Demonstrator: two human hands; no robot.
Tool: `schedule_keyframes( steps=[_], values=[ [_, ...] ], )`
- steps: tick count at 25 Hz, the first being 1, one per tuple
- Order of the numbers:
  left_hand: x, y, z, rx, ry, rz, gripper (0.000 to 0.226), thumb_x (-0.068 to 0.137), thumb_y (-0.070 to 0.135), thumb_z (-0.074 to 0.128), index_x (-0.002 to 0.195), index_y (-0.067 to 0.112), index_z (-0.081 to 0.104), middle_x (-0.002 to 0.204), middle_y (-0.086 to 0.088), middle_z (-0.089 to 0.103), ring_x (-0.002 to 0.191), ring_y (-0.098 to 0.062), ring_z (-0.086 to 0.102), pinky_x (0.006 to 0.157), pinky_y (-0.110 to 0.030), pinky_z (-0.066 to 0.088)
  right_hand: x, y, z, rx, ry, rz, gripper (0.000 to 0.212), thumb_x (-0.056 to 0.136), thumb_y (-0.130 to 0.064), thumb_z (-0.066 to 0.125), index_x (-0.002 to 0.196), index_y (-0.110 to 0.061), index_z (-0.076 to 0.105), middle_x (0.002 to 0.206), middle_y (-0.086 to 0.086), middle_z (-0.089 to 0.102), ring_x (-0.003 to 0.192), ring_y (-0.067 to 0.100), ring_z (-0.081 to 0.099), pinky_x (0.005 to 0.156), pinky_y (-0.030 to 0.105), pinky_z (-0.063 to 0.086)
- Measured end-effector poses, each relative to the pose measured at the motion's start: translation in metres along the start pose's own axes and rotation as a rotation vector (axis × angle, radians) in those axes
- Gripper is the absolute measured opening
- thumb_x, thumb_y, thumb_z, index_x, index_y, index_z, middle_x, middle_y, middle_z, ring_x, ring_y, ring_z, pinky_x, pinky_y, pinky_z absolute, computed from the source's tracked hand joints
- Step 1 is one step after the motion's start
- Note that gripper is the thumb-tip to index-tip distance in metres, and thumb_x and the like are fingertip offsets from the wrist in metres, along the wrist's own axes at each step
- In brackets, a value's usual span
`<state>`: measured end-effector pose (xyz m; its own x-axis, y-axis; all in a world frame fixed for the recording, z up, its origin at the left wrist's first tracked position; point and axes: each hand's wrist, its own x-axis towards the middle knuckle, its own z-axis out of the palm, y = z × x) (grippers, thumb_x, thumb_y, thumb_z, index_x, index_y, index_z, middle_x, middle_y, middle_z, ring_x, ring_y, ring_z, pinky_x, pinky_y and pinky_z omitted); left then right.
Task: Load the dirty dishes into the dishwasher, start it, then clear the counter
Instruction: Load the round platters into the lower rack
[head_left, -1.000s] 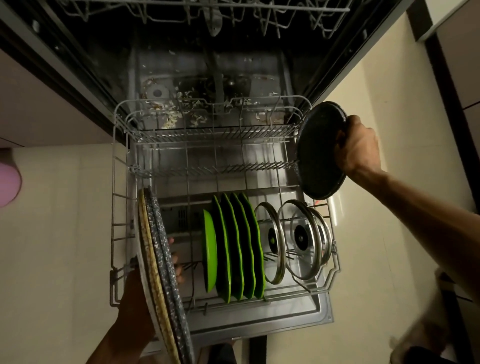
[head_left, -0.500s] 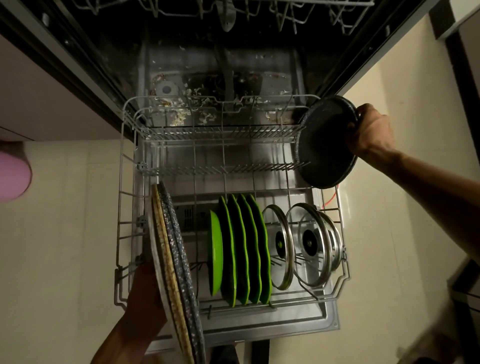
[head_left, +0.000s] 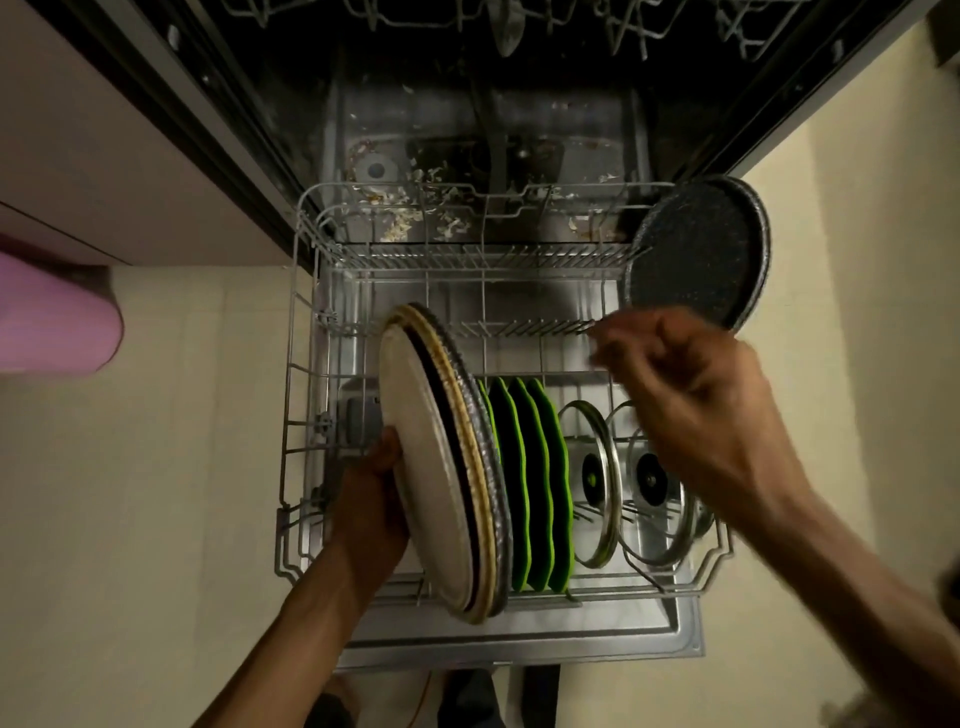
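Lower dishwasher rack (head_left: 293, 415) pulled out over the open door, seen from above.

Left hand (head_left: 371, 499) grips a stack of large plates (head_left: 441, 467) on edge, fingers curled behind the pale underside of the nearest one, thumb at its rim. Stack tilted, held over the left part of the rack, just beside the green plates (head_left: 535, 488). The stack shows a pale plate, a dark one, a yellowish rim and a speckled grey rim.

Right hand (head_left: 696, 405) hovers above the middle-right of the rack, blurred; fingers (head_left: 618, 343) loosely bent, nothing in them, pointing toward the stack.

Dark speckled plate (head_left: 701, 254) stands on edge at the far right corner of the rack, leaning against the rack's side, apart from the right hand.

Green plates stand upright in a row in the near tines. To their right, glass lids (head_left: 592, 478) with metal rims stand on edge, partly hidden by the right wrist.

Dishwasher tub floor (head_left: 405, 208) behind the rack carries scattered food debris. Upper rack (head_left: 467, 15) at the top edge. A pink object (head_left: 52, 317) at far left.
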<state>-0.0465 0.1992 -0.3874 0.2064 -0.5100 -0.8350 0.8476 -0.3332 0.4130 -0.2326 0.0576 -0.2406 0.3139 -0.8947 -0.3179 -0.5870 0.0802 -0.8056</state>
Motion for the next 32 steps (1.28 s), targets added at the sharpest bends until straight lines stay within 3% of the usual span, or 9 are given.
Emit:
schedule_keyframes(
  steps=[3, 6, 15, 18, 21, 23, 25, 27, 32],
  values=[
    [0.008, 0.002, 0.001, 0.025, -0.027, 0.001, 0.03, 0.102, 0.025, 0.039, 0.111, 0.006, 0.061, 0.088, -0.01, 0.071, 0.079, -0.026, 0.069, 0.061, -0.036, 0.057, -0.059, -0.032, 0.037, 0.259, -0.149, 0.021, 0.027, 0.085, -0.044, 0.057, 0.104, -0.025, 0.063, 0.094, -0.015, 0.072, 0.088, -0.004, 0.067, 0.071, 0.013, 0.053],
    [0.007, -0.003, 0.005, 0.055, -0.098, 0.034, 0.033, 0.102, 0.025, 0.037, 0.115, 0.003, 0.058, 0.089, -0.011, 0.069, 0.081, -0.028, 0.067, 0.062, -0.037, 0.056, -0.073, -0.035, 0.056, 0.336, -0.097, 0.068, 0.022, 0.084, -0.045, 0.059, 0.099, -0.029, 0.058, 0.095, -0.016, 0.072, 0.087, 0.004, 0.07, 0.071, 0.028, 0.059],
    [0.003, -0.009, 0.004, 0.049, -0.171, 0.065, 0.034, 0.104, 0.02, 0.031, 0.115, 0.002, 0.057, 0.09, -0.012, 0.069, 0.082, -0.027, 0.068, 0.063, -0.035, 0.057, -0.076, -0.046, 0.065, 0.166, -0.074, 0.06, 0.017, 0.094, -0.045, 0.051, 0.09, -0.029, 0.052, 0.075, -0.006, 0.066, 0.062, 0.011, 0.062, 0.053, 0.032, 0.052],
    [-0.002, -0.005, 0.001, 0.063, -0.198, 0.074, 0.032, 0.101, 0.03, 0.037, 0.1, 0.007, 0.059, 0.087, -0.011, 0.067, 0.08, -0.026, 0.067, 0.063, -0.034, 0.057, -0.086, -0.055, 0.063, 0.091, -0.062, -0.004, 0.022, 0.093, -0.054, 0.044, 0.092, -0.032, 0.045, 0.077, -0.007, 0.066, 0.061, 0.014, 0.064, 0.05, 0.04, 0.051],
    [-0.01, -0.01, 0.003, 0.273, -0.134, 0.153, 0.025, 0.104, 0.013, 0.035, 0.09, 0.008, 0.055, 0.062, 0.009, 0.069, 0.063, -0.004, 0.067, 0.051, -0.013, 0.051, -0.092, -0.061, 0.057, 0.063, -0.039, -0.001, 0.027, 0.082, -0.061, 0.042, 0.094, -0.037, 0.039, 0.085, -0.019, 0.067, 0.067, 0.007, 0.067, 0.054, 0.035, 0.056],
    [-0.012, -0.007, 0.003, 0.237, -0.084, 0.115, 0.021, 0.104, 0.003, 0.036, 0.106, -0.001, 0.056, 0.067, 0.008, 0.07, 0.059, 0.005, 0.066, 0.049, -0.01, 0.049, -0.091, -0.062, 0.052, 0.026, -0.031, -0.004, 0.023, 0.082, -0.051, 0.047, 0.101, -0.046, 0.036, 0.084, -0.024, 0.068, 0.074, 0.003, 0.069, 0.059, 0.03, 0.059],
    [-0.004, -0.006, 0.0, 0.158, -0.11, 0.098, 0.027, 0.105, 0.008, 0.037, 0.118, -0.005, 0.057, 0.094, -0.008, 0.067, 0.083, -0.008, 0.07, 0.063, -0.021, 0.056, -0.089, -0.061, 0.05, -0.052, -0.076, -0.01, 0.041, 0.087, -0.036, 0.055, 0.118, -0.051, 0.033, 0.08, -0.022, 0.067, 0.08, 0.003, 0.069, 0.067, 0.028, 0.06],
    [0.003, -0.005, -0.004, -0.024, -0.122, 0.022, 0.033, 0.106, 0.02, 0.034, 0.11, 0.007, 0.064, 0.104, -0.015, 0.064, 0.1, -0.03, 0.064, 0.071, -0.036, 0.057, -0.087, -0.056, 0.048, -0.149, -0.023, -0.087, 0.049, 0.087, -0.029, 0.06, 0.127, -0.047, 0.038, 0.082, -0.015, 0.07, 0.077, 0.002, 0.068, 0.067, 0.022, 0.058],
    [0.002, -0.011, -0.002, -0.041, -0.199, 0.044, 0.023, 0.101, 0.022, 0.043, 0.099, 0.011, 0.063, 0.081, -0.003, 0.073, 0.077, -0.018, 0.072, 0.062, -0.03, 0.058, -0.081, -0.046, 0.03, -0.252, 0.247, -0.217, 0.031, 0.086, -0.031, 0.065, 0.117, -0.034, 0.062, 0.066, -0.016, 0.068, 0.063, -0.004, 0.065, 0.053, 0.008, 0.052]
  ],
)
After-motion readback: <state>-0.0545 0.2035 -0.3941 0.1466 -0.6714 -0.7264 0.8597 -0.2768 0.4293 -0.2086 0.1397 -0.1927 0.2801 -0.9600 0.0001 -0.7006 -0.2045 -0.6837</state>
